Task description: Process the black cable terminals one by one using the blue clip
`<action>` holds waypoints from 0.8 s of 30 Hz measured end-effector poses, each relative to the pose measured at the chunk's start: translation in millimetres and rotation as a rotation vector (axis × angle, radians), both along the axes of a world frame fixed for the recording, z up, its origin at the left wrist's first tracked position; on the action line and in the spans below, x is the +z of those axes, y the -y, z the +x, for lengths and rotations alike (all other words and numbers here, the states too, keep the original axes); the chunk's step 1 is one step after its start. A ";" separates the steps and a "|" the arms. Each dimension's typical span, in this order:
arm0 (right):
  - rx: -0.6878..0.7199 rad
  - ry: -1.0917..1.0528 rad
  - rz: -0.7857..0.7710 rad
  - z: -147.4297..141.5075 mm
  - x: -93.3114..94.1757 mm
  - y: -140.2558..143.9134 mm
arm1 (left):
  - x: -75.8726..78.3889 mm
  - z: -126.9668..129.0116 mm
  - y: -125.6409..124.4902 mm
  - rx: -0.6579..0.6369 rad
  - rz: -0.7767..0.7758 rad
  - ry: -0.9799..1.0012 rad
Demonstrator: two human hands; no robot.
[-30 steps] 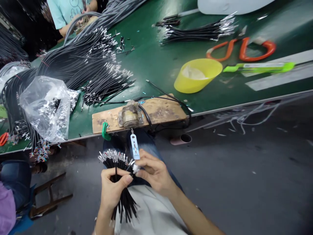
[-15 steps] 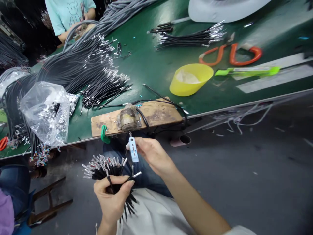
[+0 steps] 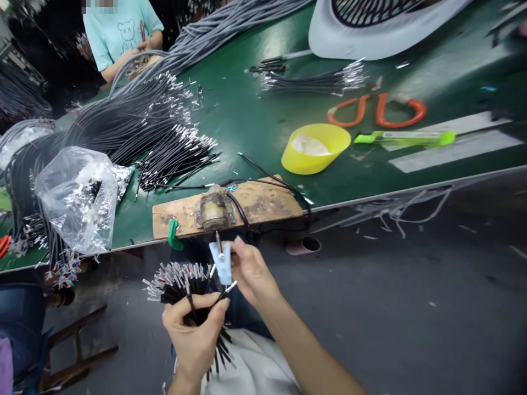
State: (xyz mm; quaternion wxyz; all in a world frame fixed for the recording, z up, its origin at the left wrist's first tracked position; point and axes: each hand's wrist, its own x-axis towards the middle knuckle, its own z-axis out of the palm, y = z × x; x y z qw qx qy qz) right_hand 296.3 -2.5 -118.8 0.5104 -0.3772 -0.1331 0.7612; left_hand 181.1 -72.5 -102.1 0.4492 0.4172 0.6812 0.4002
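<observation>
My left hand (image 3: 195,337) is closed around a bundle of short black cables (image 3: 175,282) with bare silvery ends fanning out. Thumb and forefinger pinch one cable apart, its shiny end (image 3: 231,286) pointing up and right. A light blue clip (image 3: 224,270) sits at the end of the metal shaft (image 3: 218,238) of a small motor (image 3: 214,209). My right hand (image 3: 253,274) grips this clip from its right side; some of its fingers are hidden. The pinched cable end lies just below the clip; whether they touch, I cannot tell.
The motor sits on a wooden board (image 3: 267,200) at the edge of the green table, beside a green hook (image 3: 173,233). Around are piled cables (image 3: 173,153), a plastic bag (image 3: 78,192), a yellow cup (image 3: 315,151), orange scissors (image 3: 382,112) and a person (image 3: 123,33).
My right hand has shifted slightly left at the clip, and the clip has turned, showing a wider side. The pinched cable end is now closer beneath it. The head view has tilted up a little.
</observation>
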 end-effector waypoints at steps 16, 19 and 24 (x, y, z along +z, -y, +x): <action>-0.018 0.858 0.975 18.5 -6.9 60.7 | -9.2 21.6 36.2 -0.014 0.037 -0.280; -0.002 0.863 0.978 13.2 -4.7 60.1 | -12.3 24.4 38.6 0.020 0.023 -0.295; -0.203 0.969 0.930 3.9 -9.9 65.1 | -14.9 25.2 37.0 0.069 0.024 -0.250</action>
